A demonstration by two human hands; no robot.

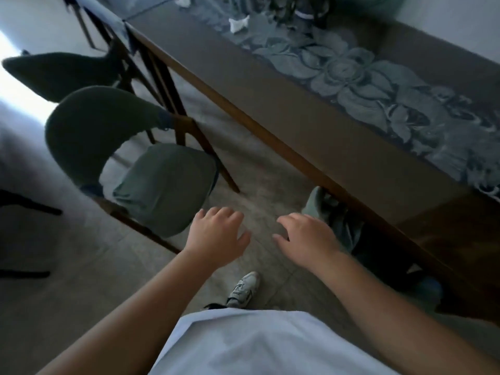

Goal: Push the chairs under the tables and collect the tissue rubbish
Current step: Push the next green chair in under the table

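2 hands, left hand (216, 234) and right hand (308, 236), hover loosely spread, holding nothing, beside a green chair (151, 182); what looks like crumpled tissue (238, 25) lies on the table (297, 109).

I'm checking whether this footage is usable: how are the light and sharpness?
Head view: dim overall, with blown-out glare at the left edge; wide-angle bending of the table edge; the tissue at the far end is soft; both hands and the near chair read clearly.
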